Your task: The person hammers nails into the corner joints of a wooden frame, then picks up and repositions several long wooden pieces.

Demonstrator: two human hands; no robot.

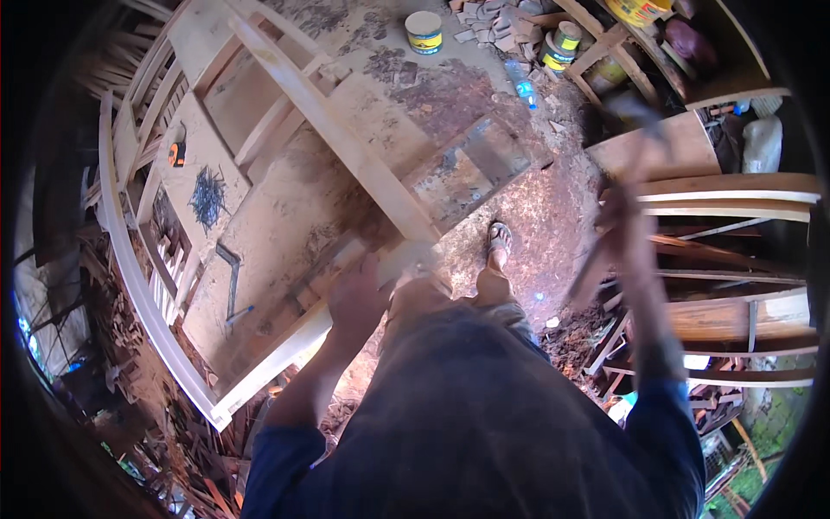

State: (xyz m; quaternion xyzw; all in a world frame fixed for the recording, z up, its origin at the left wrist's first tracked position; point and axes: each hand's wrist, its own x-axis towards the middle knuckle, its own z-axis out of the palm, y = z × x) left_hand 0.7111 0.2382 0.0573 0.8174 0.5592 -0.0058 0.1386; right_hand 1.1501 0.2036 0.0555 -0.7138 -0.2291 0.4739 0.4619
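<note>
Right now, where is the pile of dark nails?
In the head view, the pile of dark nails lies at the left on the wooden board, just below the orange tape measure.

We see a pile of nails (208,195) on the workbench (285,216), left of the slanting wooden frame (346,143). A tape measure (176,154) lies behind the nails. Our left hand (354,298) presses the frame's near end, and a sandalled foot (497,238) stands to its right.

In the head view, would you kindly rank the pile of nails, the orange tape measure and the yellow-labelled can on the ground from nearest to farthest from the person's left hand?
From the left hand, which rests on the wooden frame:
1. Pile of nails, up and to the left on the bench board.
2. Orange tape measure, just beyond the nails, farther left.
3. Yellow-labelled can, far up on the ground, at the picture's top.
</note>
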